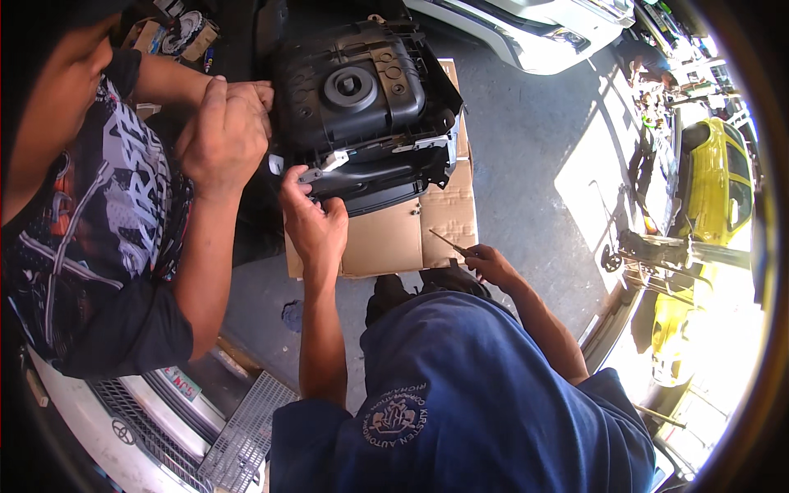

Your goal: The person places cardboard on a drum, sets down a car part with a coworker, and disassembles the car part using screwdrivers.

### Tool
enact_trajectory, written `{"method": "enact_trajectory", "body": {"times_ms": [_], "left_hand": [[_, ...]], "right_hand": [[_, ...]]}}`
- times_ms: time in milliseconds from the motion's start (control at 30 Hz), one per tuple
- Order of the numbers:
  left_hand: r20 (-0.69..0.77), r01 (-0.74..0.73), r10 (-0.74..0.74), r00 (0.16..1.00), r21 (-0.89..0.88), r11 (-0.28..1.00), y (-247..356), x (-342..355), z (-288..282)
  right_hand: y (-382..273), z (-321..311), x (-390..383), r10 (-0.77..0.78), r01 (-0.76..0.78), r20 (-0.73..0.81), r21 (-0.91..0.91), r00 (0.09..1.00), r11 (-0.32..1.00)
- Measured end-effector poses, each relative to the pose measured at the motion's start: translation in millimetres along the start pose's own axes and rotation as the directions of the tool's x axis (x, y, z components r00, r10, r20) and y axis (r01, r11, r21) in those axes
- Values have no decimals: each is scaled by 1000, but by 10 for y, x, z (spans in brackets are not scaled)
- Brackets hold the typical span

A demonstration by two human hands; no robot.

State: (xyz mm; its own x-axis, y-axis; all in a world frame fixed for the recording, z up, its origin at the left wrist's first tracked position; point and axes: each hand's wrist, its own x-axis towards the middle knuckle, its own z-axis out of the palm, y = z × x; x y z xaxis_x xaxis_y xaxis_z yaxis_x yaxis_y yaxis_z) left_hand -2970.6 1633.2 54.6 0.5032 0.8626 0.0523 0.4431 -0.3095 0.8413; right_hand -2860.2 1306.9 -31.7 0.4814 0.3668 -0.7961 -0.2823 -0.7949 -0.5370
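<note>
A large black plastic car housing (pixel 292 86) with a round raised hub on top lies in front of me. My left hand (pixel 316 230) grips its near left edge, index finger beside a small metal bracket and thumb lower down. Just right of those fingertips sits a white plastic connector (pixel 335 160). To the right, apart from the housing, my right hand (pixel 493 267) is closed round a thin screwdriver (pixel 446 240), its shaft pointing up and left. A co-worker's hands (pixel 226 135) are close together at the housing's left side.
Flattened cardboard (pixel 380 242) lies under the housing on the grey floor (pixel 526 156). The co-worker (pixel 107 189) stands close on my left. A white car (pixel 526 37) is beyond, a yellow car (pixel 719 185) far right, and a metal grate (pixel 246 423) at lower left.
</note>
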Motion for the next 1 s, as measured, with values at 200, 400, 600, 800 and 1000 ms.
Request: {"method": "enact_trajectory", "body": {"times_ms": [200,400,600,800,1000], "left_hand": [[43,-1,2,999,-17,1000,-17,-1,-86],[123,-27,29,992,-20,999,-32,14,-148],[105,-111,113,988,-31,993,-44,35,-179],[87,-109,112,990,-33,993,-59,32,-204],[153,-42,43,987,-14,999,23,23,-187]], "right_hand": [[24,138,-44,-1,1,-20,-35,1000,999],[-29,336,-84,23,-21,36,-61,999,998],[-92,470,-114,-102,107,34,-208,994,972],[-81,417,-216,-54,61,53,-158,997,986],[-30,440,-131,-94,107,71,-216,993,971]]}}
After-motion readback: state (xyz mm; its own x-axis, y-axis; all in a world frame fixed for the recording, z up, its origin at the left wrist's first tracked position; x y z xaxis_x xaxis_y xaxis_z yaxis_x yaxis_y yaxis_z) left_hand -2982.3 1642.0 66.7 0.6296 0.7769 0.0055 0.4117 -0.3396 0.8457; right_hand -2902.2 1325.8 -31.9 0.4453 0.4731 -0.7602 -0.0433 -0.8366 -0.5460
